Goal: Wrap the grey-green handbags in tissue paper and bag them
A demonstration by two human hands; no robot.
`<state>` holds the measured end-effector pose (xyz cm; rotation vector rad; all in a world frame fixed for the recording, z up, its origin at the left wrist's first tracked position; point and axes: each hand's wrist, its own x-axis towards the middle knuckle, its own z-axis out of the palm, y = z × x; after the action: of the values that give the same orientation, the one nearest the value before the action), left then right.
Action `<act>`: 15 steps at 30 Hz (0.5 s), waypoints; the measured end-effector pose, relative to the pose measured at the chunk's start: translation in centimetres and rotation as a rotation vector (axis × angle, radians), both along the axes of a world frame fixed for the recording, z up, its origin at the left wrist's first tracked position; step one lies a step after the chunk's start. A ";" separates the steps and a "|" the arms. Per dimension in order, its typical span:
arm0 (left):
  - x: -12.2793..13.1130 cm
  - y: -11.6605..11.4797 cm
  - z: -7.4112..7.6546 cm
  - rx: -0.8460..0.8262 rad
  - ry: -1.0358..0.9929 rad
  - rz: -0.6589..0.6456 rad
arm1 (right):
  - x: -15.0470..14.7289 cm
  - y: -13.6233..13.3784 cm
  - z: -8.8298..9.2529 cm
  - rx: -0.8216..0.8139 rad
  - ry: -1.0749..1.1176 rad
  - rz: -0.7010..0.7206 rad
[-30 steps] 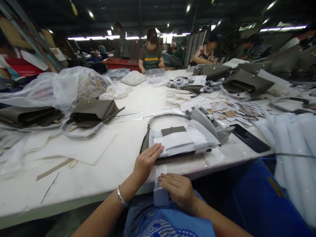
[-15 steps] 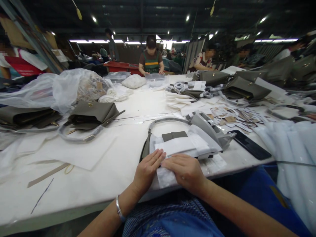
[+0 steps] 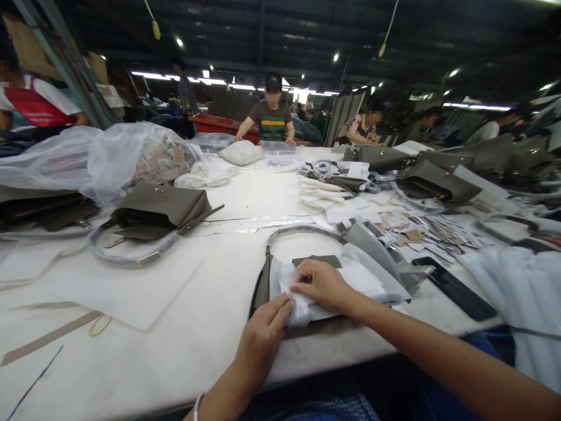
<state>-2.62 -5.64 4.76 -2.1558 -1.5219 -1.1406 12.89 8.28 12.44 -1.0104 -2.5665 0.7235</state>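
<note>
A grey-brown handbag (image 3: 260, 287) lies in front of me near the table's front edge, its wrapped handle (image 3: 307, 230) arching away from me. White wrapping paper (image 3: 366, 282) covers most of the bag's body, leaving a strip of the flap showing. My right hand (image 3: 325, 285) is on top of the wrapping, fingers curled and pinching a fold of it. Just left and nearer to me, my left hand (image 3: 262, 334) holds the front edge of the same paper at its fingertips. Part of the fold is hidden under my fingers.
A black phone (image 3: 456, 289) lies to the right, with loose tags (image 3: 432, 231) behind it. Another open handbag (image 3: 164, 207) and white sheets (image 3: 131, 292) are on the left. A co-worker (image 3: 272, 114) stands across the table; more bags (image 3: 438, 181) are piled at the right.
My right hand has gone from lying flat beside the left to pinching the wrapping farther up. The near flap of paper is now folded up over the bag. The view has shifted slightly.
</note>
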 end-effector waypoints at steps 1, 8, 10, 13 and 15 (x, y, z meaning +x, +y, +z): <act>0.0 0.0 -0.1 -0.010 -0.020 0.015 | 0.0 0.1 0.0 0.003 -0.021 -0.007; 0.9 -0.5 0.5 -0.011 0.090 0.062 | -0.7 0.9 -0.1 0.031 -0.148 -0.066; 1.2 -0.5 0.9 -0.007 0.178 0.077 | -0.9 1.5 -0.4 0.056 -0.128 -0.078; 1.4 -0.4 1.3 -0.038 0.264 0.147 | -1.4 2.5 -0.9 0.106 -0.078 -0.089; 1.3 -0.4 1.2 -0.059 0.303 0.162 | -1.5 2.8 -1.0 0.119 -0.047 -0.084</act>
<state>-1.29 -6.00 5.98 -2.0821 -1.5709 -0.6889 11.43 11.09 11.44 -1.1014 -2.5553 0.5241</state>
